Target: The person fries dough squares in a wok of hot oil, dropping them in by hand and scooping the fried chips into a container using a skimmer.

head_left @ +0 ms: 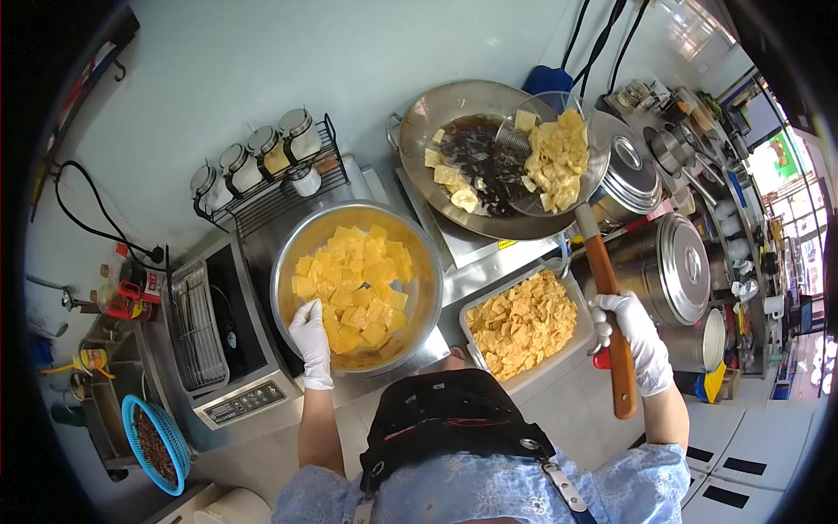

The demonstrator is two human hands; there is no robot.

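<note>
My right hand (635, 336), in a white glove, is wrapped round the wooden handle of a skimmer (599, 262). The skimmer's basket is over the right side of a wok (441, 100) of dark oil and holds a heap of pale fried pieces (559, 157). More pieces (449, 177) float at the oil's left edge. My left hand (312, 345), also gloved, reaches over the near-left rim of a steel bowl (428, 288). Its fingers are closed at the edge of the yellow dough squares (362, 271) inside; what they pinch, if anything, is hidden.
A tub (468, 319) of golden fried pieces (524, 323) stands below the wok. Lidded steel pots (685, 271) crowd the right. Jars sit on a black wire rack (262, 205) at the wall. A blue basket (179, 437) is at lower left, near an induction cooker (244, 406).
</note>
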